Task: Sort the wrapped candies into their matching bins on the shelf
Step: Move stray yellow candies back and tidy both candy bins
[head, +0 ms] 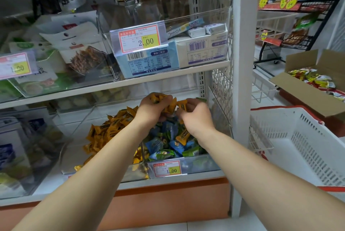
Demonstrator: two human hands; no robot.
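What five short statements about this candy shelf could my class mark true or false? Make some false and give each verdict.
1. The left hand grips several orange candies. True.
2. The right bin holds only orange sweets. False: it holds mostly blue and green candies, with one orange stray.
3. The right bin's price tag reads 1.00. True.
4. The cardboard box sits on the top shelf. False: it is off to the right of the shelf unit, beyond the white basket.
5. The right hand is open and holds nothing. False: it pinches an orange candy.
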